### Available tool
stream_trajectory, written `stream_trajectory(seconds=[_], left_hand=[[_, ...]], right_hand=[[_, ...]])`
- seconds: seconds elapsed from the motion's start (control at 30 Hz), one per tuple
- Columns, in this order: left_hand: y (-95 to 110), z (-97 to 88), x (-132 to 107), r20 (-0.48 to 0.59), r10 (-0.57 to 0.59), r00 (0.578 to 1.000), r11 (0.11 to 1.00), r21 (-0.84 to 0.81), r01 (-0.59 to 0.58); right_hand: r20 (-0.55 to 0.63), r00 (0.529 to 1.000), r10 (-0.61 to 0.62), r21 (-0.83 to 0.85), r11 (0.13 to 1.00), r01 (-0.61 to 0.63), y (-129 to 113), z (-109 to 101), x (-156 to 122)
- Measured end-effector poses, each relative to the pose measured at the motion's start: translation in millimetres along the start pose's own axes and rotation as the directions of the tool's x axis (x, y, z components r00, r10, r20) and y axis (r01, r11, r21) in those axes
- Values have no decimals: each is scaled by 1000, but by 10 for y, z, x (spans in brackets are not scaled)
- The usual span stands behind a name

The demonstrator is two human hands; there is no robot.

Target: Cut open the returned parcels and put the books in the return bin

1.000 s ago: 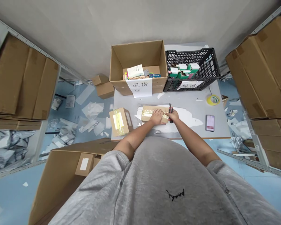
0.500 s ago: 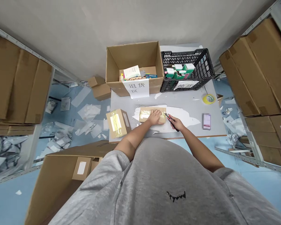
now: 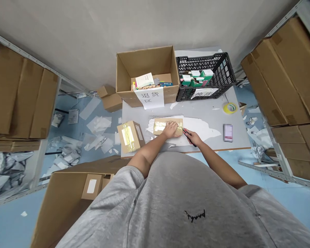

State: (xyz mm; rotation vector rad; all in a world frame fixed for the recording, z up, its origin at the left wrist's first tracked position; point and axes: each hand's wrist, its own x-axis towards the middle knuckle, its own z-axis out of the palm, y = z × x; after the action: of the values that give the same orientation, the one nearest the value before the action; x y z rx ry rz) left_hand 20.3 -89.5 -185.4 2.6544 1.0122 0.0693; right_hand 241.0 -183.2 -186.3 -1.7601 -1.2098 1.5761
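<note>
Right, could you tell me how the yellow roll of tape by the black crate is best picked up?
Probably from above. The roll of tape lies flat on the table with its hole facing up, so pinch the ring's wall, one finger inside and the thumb outside. Come at its near side, which is free; the black crate stands behind it.

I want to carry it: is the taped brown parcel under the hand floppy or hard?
Probably hard: the parcel shows straight edges under the left hand. Its shiny tape might feel slippery. Lying low and flat on the table, it seems unlikely to tip or roll.
</note>
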Motion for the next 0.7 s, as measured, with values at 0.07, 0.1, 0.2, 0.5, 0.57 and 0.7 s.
stream_trajectory(seconds=[0.07, 0.1, 0.2, 0.5, 0.57, 0.7], left_hand=[[-4, 10, 4, -1, 0, 1000, 1000, -9, 0], [-4, 14, 6, -1, -2, 1000, 1000, -14, 2], [-12, 18, 18, -3, -13, 1000, 999, -41, 13], [-384, -191, 10, 68, 13, 998, 1000, -4, -13], [-436, -260, 0, 138, 14, 990, 999, 40, -20], [-338, -312, -13, 115, -251, 961, 966, 90, 242]], right_hand=[[19, 1000, -5, 0, 1000, 5, 42, 3, -32], [26, 1000, -1, 9, 1000, 1, 57, 4, -45], [6, 1000, 18, 40, 999, -18, 89, -2, -76], [-316, 945, 83, -151, 979, -137, 121, 20, -132], [-337, 938, 80, -281, 942, -181, 11, 110, -37], [-339, 940, 43, -434, 879, -197, -282, 338, 201]])
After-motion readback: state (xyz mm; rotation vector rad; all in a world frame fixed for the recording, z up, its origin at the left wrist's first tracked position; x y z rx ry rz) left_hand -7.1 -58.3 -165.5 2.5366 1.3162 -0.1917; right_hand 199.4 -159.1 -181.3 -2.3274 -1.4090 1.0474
